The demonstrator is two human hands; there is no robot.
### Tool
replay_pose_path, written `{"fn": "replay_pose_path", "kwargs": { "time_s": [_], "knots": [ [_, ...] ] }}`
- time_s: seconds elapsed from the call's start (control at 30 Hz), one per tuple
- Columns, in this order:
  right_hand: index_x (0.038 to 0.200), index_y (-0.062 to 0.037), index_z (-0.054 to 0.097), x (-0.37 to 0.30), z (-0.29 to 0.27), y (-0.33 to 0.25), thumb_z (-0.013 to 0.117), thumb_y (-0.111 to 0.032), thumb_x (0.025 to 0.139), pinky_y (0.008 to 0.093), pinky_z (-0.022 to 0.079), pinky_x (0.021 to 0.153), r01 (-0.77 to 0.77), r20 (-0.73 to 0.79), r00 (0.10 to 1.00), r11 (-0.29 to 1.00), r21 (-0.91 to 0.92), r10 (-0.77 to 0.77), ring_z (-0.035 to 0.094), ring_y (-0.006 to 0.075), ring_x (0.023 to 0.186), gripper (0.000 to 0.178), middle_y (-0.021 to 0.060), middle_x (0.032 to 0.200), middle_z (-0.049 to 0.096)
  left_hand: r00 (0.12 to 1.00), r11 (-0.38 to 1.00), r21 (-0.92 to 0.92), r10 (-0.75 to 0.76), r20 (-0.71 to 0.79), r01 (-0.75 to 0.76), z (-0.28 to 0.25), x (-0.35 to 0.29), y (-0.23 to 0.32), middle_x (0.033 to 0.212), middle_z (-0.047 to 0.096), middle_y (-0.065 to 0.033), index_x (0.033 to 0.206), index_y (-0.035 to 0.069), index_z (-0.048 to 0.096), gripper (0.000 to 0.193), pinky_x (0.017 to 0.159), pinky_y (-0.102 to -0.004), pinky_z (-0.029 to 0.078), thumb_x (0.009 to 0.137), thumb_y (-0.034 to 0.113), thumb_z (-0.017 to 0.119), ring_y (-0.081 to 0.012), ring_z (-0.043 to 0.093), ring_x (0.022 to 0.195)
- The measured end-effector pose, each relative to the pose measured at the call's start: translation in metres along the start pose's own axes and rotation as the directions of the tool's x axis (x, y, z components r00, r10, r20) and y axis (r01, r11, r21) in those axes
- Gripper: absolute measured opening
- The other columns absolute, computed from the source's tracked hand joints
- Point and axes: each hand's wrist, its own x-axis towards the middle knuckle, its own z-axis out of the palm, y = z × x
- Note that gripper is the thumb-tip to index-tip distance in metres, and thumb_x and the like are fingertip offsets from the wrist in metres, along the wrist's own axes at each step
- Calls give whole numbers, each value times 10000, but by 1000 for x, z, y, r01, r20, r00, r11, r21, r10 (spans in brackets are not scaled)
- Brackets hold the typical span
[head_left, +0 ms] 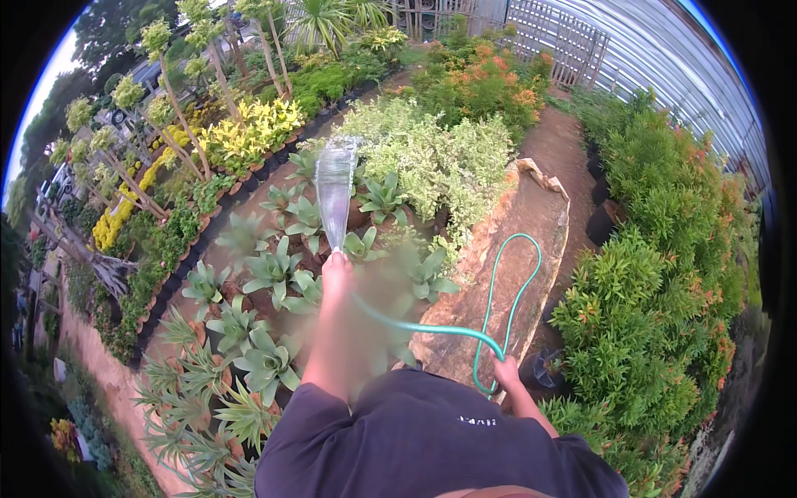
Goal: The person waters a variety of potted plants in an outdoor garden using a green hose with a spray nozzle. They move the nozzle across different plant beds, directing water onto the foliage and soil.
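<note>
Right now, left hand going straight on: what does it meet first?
The left hand first meets the fan of water spraying ahead of it; past that, probably the grey-green rosette plants, though depth is unclear in this view.

We see a green hose [452, 329], slim and flexible, crossing the middle of our view in a shallow curve, blurred toward the left. On the right, we find it bent into a long, narrow loop. Ahead of its hidden left end, we see clear water [335, 187] fanning forward in a widening sheet.
</note>
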Motion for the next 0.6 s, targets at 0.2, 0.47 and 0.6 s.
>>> {"fn": "replay_pose_path", "kwargs": {
  "time_s": [0.2,0.47,0.6],
  "knots": [
    [698,-5,612,31,22,-27,645,-526,948,397,438,496,142,-83,986,988,-59,-147,560,188,499,578,82,579,548,1000,1000,-11,-1,-20,1,8,42,27,613,362,70,937,140,477,243,407,-244,255,1063,338,413,-47,295,448],
    [757,0,623,60,21,-41,648,-514,950,393,440,491,48,-30,998,998,36,-47,557,189,500,550,62,579,546,1000,999,-41,-19,-9,19,21,67,32,612,392,49,918,126,486,267,403,-267,267,1062,340,417,-70,332,440],
    [767,5,615,75,14,-37,649,-510,951,381,435,487,11,10,1000,998,56,-11,545,179,496,548,53,575,536,999,997,-62,-39,-33,37,29,71,26,613,413,38,908,121,496,272,401,-274,277,1060,337,428,-80,352,436]
  ]
}}
